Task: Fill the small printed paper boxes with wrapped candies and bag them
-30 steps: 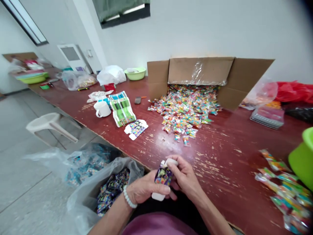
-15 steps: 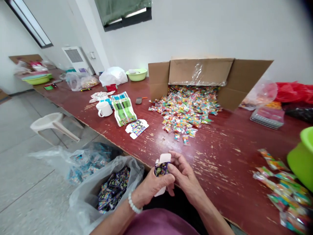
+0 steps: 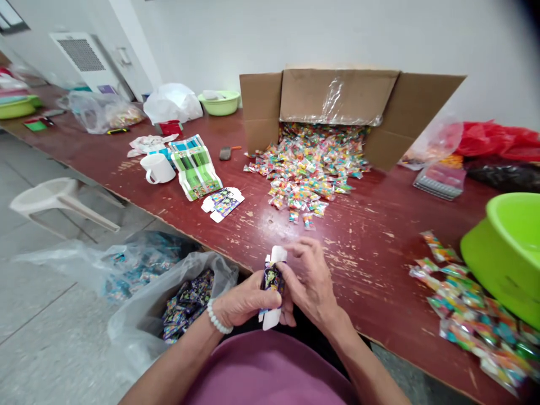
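Note:
A small printed box (image 3: 272, 278) with white end flaps extended is held upright over the table's front edge. My left hand (image 3: 248, 296) wraps its lower part, thumb across the front. My right hand (image 3: 310, 278) has its thumb against the upper right side of the box, with the other fingers partly spread behind. Flat printed box blanks (image 3: 224, 203) lie on the red table, beside a green printed sheet (image 3: 197, 172). Farther back, many wrapped candies (image 3: 312, 169) spill from an open cardboard box (image 3: 335, 97).
A bag of dark packets (image 3: 188, 304) stands below the table edge, with a plastic stool (image 3: 63, 202) to its left. On the table are a white mug (image 3: 157, 169), a green basin (image 3: 506, 253) and more candies (image 3: 468, 304) at right.
The printed box is now more upright and shows more of its front in my hands. My right fingers have lifted and spread somewhat. The camera view has shifted, moving the table contents left and up.

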`<act>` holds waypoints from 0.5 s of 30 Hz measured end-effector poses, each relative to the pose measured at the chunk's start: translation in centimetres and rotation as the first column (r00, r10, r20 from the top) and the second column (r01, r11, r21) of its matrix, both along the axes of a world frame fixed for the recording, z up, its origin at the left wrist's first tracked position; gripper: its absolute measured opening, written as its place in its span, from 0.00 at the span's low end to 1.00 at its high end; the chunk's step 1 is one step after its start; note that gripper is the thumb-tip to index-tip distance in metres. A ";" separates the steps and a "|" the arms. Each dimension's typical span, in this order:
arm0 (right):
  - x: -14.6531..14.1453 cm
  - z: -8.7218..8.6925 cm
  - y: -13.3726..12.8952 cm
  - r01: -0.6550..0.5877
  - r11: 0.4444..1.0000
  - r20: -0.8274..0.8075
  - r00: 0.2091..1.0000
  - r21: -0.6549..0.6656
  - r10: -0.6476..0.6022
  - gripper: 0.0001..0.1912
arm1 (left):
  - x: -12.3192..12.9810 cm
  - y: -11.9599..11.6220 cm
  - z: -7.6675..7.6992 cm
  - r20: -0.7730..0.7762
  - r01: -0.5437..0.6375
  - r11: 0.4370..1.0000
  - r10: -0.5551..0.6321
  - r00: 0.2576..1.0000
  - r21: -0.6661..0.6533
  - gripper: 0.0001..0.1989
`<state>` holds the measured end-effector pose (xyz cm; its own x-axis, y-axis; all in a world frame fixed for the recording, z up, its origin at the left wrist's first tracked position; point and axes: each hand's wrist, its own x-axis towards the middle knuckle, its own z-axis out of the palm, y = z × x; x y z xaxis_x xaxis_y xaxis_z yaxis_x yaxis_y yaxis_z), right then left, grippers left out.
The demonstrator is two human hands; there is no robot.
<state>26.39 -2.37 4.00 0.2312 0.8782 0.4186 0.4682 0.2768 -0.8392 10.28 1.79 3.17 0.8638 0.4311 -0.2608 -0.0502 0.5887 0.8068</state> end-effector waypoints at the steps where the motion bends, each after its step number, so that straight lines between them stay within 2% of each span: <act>1: 0.2 0.4 -0.1 -0.052 0.999 0.097 0.994 0.011 0.051 0.10 | 0.0 0.0 -0.1 -0.009 0.002 1.000 -0.002 1.000 0.020 0.26; 3: 0.6 1.1 -0.2 -0.180 0.983 0.180 0.967 -0.026 0.181 0.08 | -0.1 0.2 -0.1 -0.021 0.031 0.998 -0.030 0.999 0.049 0.28; 5: 1.0 1.7 -0.2 -0.251 0.966 0.178 0.949 -0.068 0.259 0.07 | -0.2 0.4 0.0 -0.036 0.074 0.995 -0.071 0.997 0.066 0.29; 11: 2.1 2.8 0.0 -0.347 0.920 0.093 0.925 -0.184 0.368 0.09 | -0.5 0.6 0.2 -0.062 0.143 0.989 -0.140 0.988 0.047 0.30; 15: 2.8 3.5 -0.3 -0.423 0.869 0.042 0.893 -0.257 0.447 0.09 | -0.6 0.8 0.1 -0.072 0.118 0.991 -0.113 0.991 0.066 0.29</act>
<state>29.21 -2.63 7.45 -0.2283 0.9552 0.1884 0.4283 0.2722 -0.8617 9.66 2.57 3.26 0.8901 0.3485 -0.2937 0.0715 0.5297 0.8452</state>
